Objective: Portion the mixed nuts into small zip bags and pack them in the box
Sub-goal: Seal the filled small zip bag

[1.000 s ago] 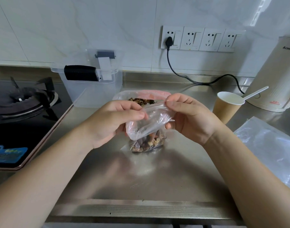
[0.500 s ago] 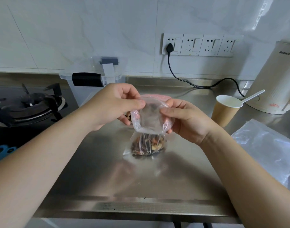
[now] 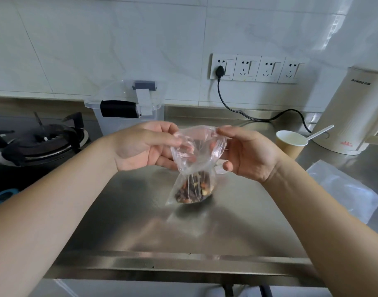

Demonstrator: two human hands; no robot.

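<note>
**Zip bag of nuts held up between both hands**

Hands meet above the steel counter (image 3: pixel 140 211), each pinching one upper corner of a small clear zip bag (image 3: pixel 196 155). The left hand (image 3: pixel 145 146) grips the bag's top at its left side with thumb over fingers; the right hand (image 3: pixel 248 155) pinches the opposite corner, its lower fingers loosely curled beside the plastic. Mixed nuts (image 3: pixel 193 190) sit bunched in the bag's bottom, which hangs below the hands and reaches down to the counter or just above it; whether it touches cannot be told. The mouth of the bag looks slack and rumpled between the two grips.

Beyond the left hand stands a clear plastic box (image 3: pixel 123 116) with a black handle. Past the right hand is a paper cup (image 3: pixel 290 144) with a white spoon (image 3: pixel 320 131) leaning in it, and farther right a cream appliance (image 3: pixel 353 112). A flat clear bag (image 3: pixel 346 189) lies on the counter to the right of the right wrist. A gas burner (image 3: pixel 40 140) sits well to the left of the left forearm.
</note>
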